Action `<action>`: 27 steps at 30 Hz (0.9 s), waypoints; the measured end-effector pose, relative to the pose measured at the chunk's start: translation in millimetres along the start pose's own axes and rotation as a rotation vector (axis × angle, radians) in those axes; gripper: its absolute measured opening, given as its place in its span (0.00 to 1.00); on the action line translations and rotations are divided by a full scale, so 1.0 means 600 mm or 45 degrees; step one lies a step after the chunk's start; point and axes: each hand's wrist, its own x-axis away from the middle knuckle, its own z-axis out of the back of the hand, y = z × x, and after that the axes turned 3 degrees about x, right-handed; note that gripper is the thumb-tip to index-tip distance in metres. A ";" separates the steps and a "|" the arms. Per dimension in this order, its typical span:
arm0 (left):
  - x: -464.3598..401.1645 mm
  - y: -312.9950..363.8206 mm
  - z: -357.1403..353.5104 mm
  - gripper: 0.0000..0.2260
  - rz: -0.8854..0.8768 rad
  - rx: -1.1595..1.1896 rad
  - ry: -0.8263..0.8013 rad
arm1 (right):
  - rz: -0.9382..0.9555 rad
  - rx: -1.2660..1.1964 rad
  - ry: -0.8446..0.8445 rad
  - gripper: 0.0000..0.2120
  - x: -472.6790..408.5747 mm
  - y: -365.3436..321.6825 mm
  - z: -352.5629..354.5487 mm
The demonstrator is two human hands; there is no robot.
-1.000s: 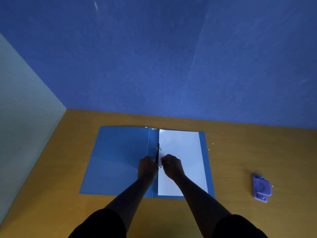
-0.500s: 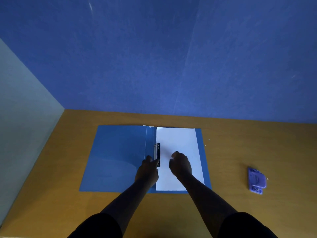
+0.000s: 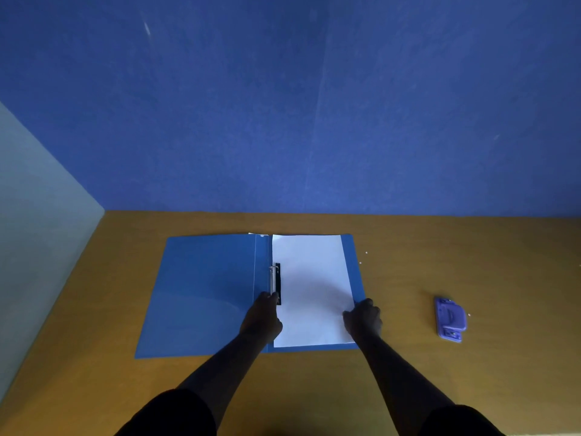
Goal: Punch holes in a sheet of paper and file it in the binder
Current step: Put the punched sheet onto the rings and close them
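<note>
Paper (image 3: 311, 287) lies in the open binder (image 3: 204, 294).
Left hand (image 3: 262, 316) presses closed fingers on its clip (image 3: 275, 283); right hand (image 3: 363, 317) curls over its right edge.

A brown table (image 3: 440, 388) meets a blue wall at its far edge. An open blue binder (image 3: 204, 294) lies flat on it. Well to the right lies a purple punch (image 3: 450, 319), with tiny white specks (image 3: 366, 253) scattered between.

A brown wooden table (image 3: 440, 388) meets a blue wall (image 3: 314, 105), with a pale green wall (image 3: 34, 231) at left.
</note>
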 end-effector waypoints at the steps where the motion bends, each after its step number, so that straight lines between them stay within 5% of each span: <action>1: 0.000 0.000 -0.002 0.28 0.007 0.008 -0.009 | 0.004 -0.019 0.002 0.17 -0.002 0.003 0.002; 4: 0.004 0.003 -0.002 0.27 0.020 0.021 -0.018 | 0.032 -0.002 0.009 0.02 -0.003 0.013 0.016; 8: 0.010 0.010 -0.001 0.30 0.060 0.043 -0.026 | 0.068 0.030 0.043 0.04 0.001 0.020 0.025; 12: 0.021 0.036 0.000 0.22 -0.013 -0.105 0.289 | 0.118 -0.070 0.067 0.10 0.017 0.018 0.033; 16: 0.013 0.088 -0.006 0.14 -0.183 0.222 0.271 | 0.315 -0.297 -0.013 0.06 0.034 0.009 0.039; 21: -0.007 0.160 -0.022 0.27 0.126 0.549 0.033 | 0.696 -0.039 -0.201 0.13 0.059 0.019 0.026; 27: -0.014 0.155 -0.025 0.15 0.180 0.424 0.238 | 0.777 -0.007 -0.199 0.14 0.042 0.037 0.035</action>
